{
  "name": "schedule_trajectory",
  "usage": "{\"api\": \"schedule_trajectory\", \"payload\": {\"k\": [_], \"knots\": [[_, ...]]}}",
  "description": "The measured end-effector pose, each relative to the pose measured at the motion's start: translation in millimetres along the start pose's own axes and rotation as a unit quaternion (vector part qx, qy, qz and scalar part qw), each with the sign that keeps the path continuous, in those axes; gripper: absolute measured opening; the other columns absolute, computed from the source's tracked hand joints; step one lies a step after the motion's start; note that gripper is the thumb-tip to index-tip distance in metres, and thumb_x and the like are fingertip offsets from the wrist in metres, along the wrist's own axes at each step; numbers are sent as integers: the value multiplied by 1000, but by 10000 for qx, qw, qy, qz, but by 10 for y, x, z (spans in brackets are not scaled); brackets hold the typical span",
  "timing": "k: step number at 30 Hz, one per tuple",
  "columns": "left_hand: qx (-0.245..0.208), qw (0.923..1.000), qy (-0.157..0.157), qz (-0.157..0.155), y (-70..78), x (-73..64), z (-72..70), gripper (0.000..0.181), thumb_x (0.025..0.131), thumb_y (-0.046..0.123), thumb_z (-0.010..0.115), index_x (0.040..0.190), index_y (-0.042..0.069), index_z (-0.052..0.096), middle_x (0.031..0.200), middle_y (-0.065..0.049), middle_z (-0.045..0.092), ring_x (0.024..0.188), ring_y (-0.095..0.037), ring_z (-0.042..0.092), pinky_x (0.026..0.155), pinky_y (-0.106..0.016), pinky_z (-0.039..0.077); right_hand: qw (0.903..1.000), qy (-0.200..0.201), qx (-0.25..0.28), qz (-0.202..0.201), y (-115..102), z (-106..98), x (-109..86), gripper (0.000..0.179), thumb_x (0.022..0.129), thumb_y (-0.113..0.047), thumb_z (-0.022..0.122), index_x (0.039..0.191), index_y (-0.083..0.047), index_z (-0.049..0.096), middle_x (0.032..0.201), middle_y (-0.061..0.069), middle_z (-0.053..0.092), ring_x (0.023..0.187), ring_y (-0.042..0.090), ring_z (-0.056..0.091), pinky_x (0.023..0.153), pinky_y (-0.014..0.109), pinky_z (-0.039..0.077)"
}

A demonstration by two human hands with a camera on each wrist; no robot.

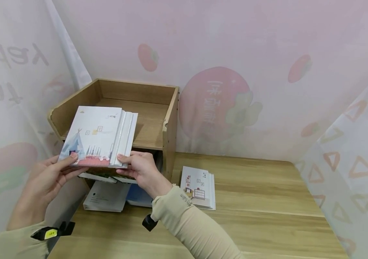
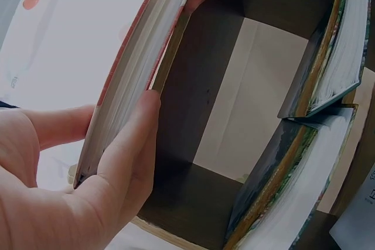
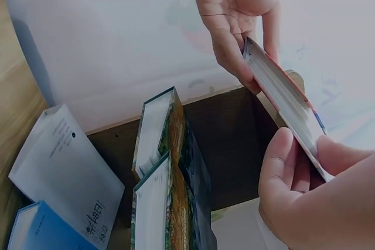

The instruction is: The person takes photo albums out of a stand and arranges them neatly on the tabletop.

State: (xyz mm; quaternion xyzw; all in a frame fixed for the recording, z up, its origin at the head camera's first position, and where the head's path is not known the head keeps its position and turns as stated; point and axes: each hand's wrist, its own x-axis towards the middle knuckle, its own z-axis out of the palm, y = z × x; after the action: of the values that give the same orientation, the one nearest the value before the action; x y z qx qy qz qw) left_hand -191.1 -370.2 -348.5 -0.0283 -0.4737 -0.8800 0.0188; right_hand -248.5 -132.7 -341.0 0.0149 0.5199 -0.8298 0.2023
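Both hands hold a small stack of white books (image 1: 96,133), the top cover printed with a blue tent, above the front of a wooden desktop shelf (image 1: 170,144). My left hand (image 1: 46,180) pinches the left lower corner, thumb on the cover and fingers beneath. At the right lower corner my right hand (image 1: 142,172) grips with its thumb on top. The lower books stick out to the right of the top one. In the right wrist view, the stack's page edges (image 3: 281,92) show between the two hands.
Two thick books with dark patterned covers (image 3: 196,191) sit in the shelf's middle compartment. Below are a white book (image 1: 104,196) and a blue book (image 1: 138,196). More white illustrated books (image 1: 197,187) lie on the wooden table (image 1: 255,223). Printed curtains (image 1: 268,36) surround the table.
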Motion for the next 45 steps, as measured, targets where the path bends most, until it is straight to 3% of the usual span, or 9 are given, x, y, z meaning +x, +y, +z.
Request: {"api": "schedule_trajectory", "payload": {"k": [8,16,26,32,45], "knots": [[-216,9996,13,208,-80,-61,-7,24,99,-10,49,110,-3,69,109,-19,68,101,-32,66,84,-45,53,9997,207,-40,-114,37,18,-34,3,85,3,74,86,0,74,82,14,70,65,19,66,63,37,59],[-151,9995,105,270,-84,-95,-37,23,98,-9,52,113,-1,68,110,-17,68,102,-31,65,84,-44,52,9997,212,-57,-136,54,55,-53,4,85,4,74,85,-1,75,82,14,70,66,19,66,62,36,59],[58,9979,-98,645,-164,-175,-70,28,99,-10,50,119,-3,67,114,-17,65,102,-31,66,84,-42,51,9991,244,-319,-121,56,66,-51,5,85,3,74,87,-2,76,82,13,71,68,21,67,59,31,57],[233,9973,-18,695,-162,-200,-48,27,98,-9,52,119,0,68,116,-15,63,103,-30,65,85,-41,51,9995,142,-275,-66,48,34,-46,6,85,3,74,88,-2,76,83,13,71,68,19,67,59,30,57],[133,9968,-18,791,-162,-279,-17,27,98,-9,52,119,-2,68,113,-16,66,100,-29,67,84,-39,52,9996,249,-140,-44,67,65,-119,6,85,3,74,88,-1,76,83,14,71,69,21,67,60,30,57]]}}
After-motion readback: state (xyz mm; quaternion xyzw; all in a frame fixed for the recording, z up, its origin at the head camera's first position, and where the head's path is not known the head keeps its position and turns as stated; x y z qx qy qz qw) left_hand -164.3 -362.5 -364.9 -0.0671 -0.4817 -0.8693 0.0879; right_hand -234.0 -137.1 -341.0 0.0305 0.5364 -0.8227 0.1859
